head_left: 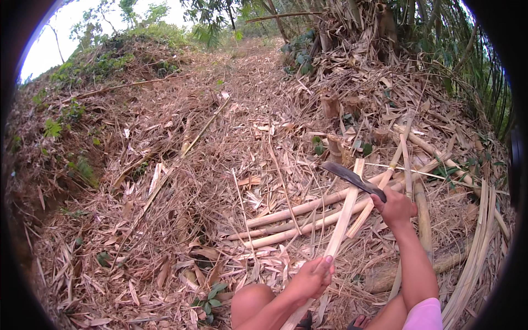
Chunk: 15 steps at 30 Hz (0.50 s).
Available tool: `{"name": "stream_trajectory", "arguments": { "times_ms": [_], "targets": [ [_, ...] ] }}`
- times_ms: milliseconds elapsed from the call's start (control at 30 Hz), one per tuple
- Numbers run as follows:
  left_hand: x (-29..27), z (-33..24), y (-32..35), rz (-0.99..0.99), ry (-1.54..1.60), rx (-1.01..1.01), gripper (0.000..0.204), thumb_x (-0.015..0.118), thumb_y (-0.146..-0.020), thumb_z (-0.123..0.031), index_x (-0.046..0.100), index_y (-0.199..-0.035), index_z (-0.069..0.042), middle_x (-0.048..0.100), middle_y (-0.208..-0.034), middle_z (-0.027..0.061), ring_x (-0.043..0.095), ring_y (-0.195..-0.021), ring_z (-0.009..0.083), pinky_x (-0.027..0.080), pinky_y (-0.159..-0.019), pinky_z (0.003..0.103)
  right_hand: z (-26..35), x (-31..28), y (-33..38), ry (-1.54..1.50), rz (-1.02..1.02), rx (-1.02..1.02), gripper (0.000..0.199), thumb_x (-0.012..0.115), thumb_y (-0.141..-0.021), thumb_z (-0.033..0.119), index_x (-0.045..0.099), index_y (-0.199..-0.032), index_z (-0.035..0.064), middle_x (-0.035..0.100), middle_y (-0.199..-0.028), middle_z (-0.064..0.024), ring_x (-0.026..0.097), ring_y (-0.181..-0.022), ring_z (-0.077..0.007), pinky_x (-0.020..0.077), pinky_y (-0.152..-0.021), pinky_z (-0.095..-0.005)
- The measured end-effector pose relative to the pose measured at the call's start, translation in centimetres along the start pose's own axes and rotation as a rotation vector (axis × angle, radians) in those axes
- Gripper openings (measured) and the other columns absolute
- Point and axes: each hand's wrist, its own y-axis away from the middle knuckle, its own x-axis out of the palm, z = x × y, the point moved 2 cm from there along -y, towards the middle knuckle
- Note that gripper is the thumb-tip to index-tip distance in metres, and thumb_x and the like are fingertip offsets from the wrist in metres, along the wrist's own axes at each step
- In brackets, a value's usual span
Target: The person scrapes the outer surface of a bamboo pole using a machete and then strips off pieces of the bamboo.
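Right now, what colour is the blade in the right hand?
Dark grey, almost black: the blade in the right hand, seen in the head view.

Blade (352, 179) right of bamboo strip (344, 214)

Left hand (312, 278): fingers curled shut in a fist-like grip, forearm entering from the lower edge, angled up and to the right. Right hand (394, 208): raised higher, closed in a grip, wrist bent, forearm rising steeply. Hands well apart.
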Motion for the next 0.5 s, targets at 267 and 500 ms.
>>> {"name": "stream_trajectory", "arguments": {
  "times_ms": [267,500],
  "targets": [
    [0.0,0.1,1.1,0.030,-0.070,0.019,0.036,0.039,-0.105,-0.039,0.050,-0.088,-0.010,0.040,-0.057,-0.0037,0.031,-0.041,0.0064,0.025,-0.037,0.024,1.6,-0.5,0.3,-0.028,-0.152,-0.206,0.051,0.050,-0.092,0.060,0.068,-0.078,0.0147,0.061,-0.061,-0.0132,0.063,-0.057,-0.0323,0.0470,-0.051,-0.0465],
    [-0.2,1.4,1.2,0.007,-0.084,0.044,0.033,0.038,-0.106,-0.037,0.049,-0.089,-0.010,0.039,-0.058,-0.0039,0.031,-0.041,0.0064,0.026,-0.038,0.024,4.0,-1.9,2.5,0.001,-0.263,-0.505,0.056,0.049,-0.091,0.061,0.062,-0.072,0.0111,0.063,-0.062,-0.0121,0.063,-0.058,-0.0341,0.0481,-0.056,-0.0505]
  ]
}}
